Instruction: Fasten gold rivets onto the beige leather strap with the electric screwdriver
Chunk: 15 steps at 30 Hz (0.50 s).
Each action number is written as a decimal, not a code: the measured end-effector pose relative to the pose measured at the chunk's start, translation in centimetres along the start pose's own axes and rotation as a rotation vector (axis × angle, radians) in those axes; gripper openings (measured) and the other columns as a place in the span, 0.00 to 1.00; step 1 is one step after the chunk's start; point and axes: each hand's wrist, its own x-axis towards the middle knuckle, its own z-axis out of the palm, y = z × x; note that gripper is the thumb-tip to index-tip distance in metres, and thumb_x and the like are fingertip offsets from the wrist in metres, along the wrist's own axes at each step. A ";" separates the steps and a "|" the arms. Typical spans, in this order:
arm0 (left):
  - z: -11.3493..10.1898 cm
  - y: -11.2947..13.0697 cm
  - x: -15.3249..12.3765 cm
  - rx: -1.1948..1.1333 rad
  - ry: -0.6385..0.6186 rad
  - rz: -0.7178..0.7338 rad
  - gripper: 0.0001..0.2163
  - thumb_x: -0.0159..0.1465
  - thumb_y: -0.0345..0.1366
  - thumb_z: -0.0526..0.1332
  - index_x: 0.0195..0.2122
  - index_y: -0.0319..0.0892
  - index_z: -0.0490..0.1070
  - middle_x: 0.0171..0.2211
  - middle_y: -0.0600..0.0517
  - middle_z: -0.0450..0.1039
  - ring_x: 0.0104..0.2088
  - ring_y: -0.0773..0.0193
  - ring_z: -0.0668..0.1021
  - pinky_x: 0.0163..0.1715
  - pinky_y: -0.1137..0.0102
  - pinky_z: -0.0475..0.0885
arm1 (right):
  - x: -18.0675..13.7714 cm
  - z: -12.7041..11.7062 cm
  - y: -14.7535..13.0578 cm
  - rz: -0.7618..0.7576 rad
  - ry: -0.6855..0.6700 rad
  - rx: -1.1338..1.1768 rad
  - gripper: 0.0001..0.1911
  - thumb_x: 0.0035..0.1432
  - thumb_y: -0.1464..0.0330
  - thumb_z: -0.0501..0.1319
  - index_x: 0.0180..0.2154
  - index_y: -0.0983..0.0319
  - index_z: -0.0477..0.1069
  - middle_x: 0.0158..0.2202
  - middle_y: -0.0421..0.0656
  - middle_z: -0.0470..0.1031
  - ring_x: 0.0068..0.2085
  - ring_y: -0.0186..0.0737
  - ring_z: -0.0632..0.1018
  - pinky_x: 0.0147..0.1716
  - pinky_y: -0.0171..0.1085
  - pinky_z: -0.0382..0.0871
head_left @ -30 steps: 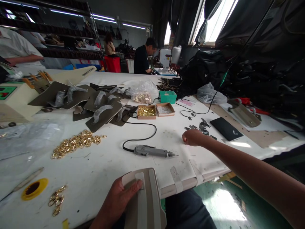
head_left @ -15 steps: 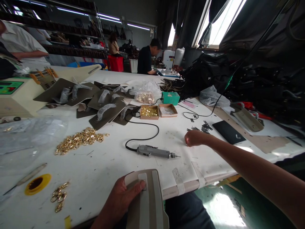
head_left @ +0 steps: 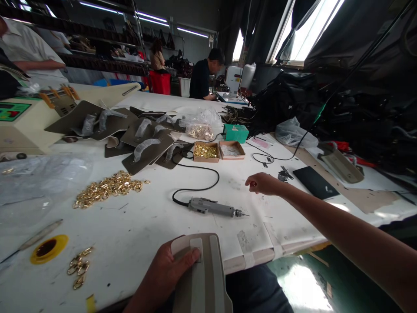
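Note:
My left hand [head_left: 164, 274] grips a beige strap-like bag piece [head_left: 203, 274] at the near edge of the white table [head_left: 137, 226], thumb pressed on its top. My right hand [head_left: 263, 183] hovers over the table with fingers curled, to the right of and just beyond a grey electric screwdriver [head_left: 213, 207] with a black cord. Whether anything is pinched in the right hand's fingers cannot be told. Small black metal parts [head_left: 284, 174] lie just beyond that hand.
A heap of gold chain links [head_left: 107, 188] lies left, a few more links [head_left: 78, 266] near a yellow tape roll [head_left: 48, 248]. Two small boxes [head_left: 217, 151], dark leather panels [head_left: 143, 143], a black pouch [head_left: 315, 182] and a beige machine [head_left: 26, 121] stand further back. People work behind.
My right hand has drawn left and slightly toward the screwdriver, away from the black metal parts. The left hand keeps its hold on the beige piece.

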 end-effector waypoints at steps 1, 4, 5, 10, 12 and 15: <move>0.0 0.0 0.0 0.001 -0.002 -0.003 0.24 0.55 0.53 0.71 0.43 0.38 0.81 0.30 0.48 0.83 0.34 0.54 0.82 0.32 0.70 0.76 | 0.4 -0.4 -0.4 -0.004 0.028 0.019 0.12 0.59 0.71 0.61 0.44 0.60 0.79 0.34 0.41 0.83 0.32 0.36 0.81 0.32 0.31 0.71; -0.1 -0.1 0.1 -0.007 -0.003 -0.014 0.24 0.55 0.53 0.71 0.43 0.38 0.81 0.30 0.48 0.83 0.33 0.56 0.81 0.32 0.71 0.76 | 1.8 -1.4 -2.0 -0.034 0.116 0.040 0.10 0.63 0.68 0.60 0.43 0.60 0.79 0.37 0.42 0.83 0.37 0.37 0.81 0.37 0.31 0.71; -0.1 -0.1 0.1 -0.011 -0.003 -0.018 0.24 0.55 0.53 0.71 0.43 0.38 0.81 0.31 0.48 0.83 0.33 0.56 0.81 0.32 0.71 0.75 | 2.2 -1.6 -2.6 -0.047 0.139 0.038 0.10 0.63 0.68 0.60 0.42 0.60 0.79 0.39 0.42 0.83 0.39 0.37 0.81 0.38 0.32 0.70; -0.7 -0.8 0.6 -0.014 -0.048 -0.031 0.25 0.56 0.54 0.71 0.44 0.37 0.81 0.33 0.47 0.84 0.32 0.57 0.81 0.31 0.71 0.75 | 4.6 -1.1 -4.2 -0.078 0.152 -0.001 0.08 0.62 0.68 0.62 0.39 0.59 0.80 0.41 0.42 0.82 0.41 0.39 0.79 0.40 0.32 0.68; -0.9 -1.0 0.8 -0.015 -0.051 -0.033 0.25 0.56 0.54 0.71 0.44 0.37 0.80 0.33 0.47 0.84 0.33 0.56 0.81 0.32 0.70 0.76 | 5.3 -0.5 -4.4 -0.078 0.133 -0.016 0.08 0.62 0.68 0.61 0.39 0.59 0.80 0.41 0.42 0.82 0.40 0.39 0.79 0.39 0.32 0.68; -1.0 -1.1 0.8 -0.016 -0.050 -0.035 0.25 0.56 0.54 0.71 0.44 0.37 0.80 0.34 0.46 0.84 0.33 0.56 0.81 0.32 0.69 0.76 | 6.0 0.3 -4.4 -0.075 0.111 -0.040 0.09 0.63 0.67 0.60 0.40 0.59 0.80 0.42 0.41 0.82 0.40 0.38 0.79 0.38 0.32 0.67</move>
